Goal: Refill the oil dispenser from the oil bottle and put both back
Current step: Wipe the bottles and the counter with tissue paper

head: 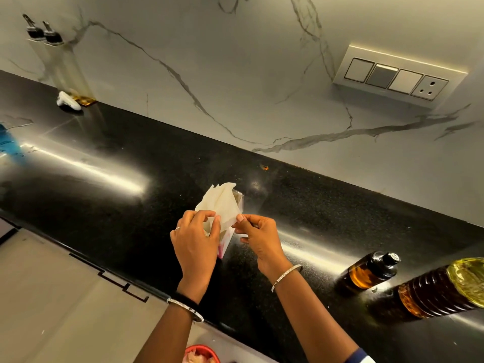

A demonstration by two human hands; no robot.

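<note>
A small amber oil dispenser [370,271] with a black pump top stands on the black counter at the right. Just right of it stands the big ribbed oil bottle [440,289] with a yellow cap. Both hands are well left of them, at a tissue box [227,231] in the middle of the counter. My left hand [195,239] pinches a white tissue [221,203] that sticks up out of the box. My right hand [258,237] grips the same tissue at its right edge.
Two tall clear dispensers [56,61] with black spouts stand at the far left by the marble wall, a white object [68,100] beside them. A switch panel [395,77] is on the wall. A blue item [7,142] shows at the left edge, a red bin [201,355] below.
</note>
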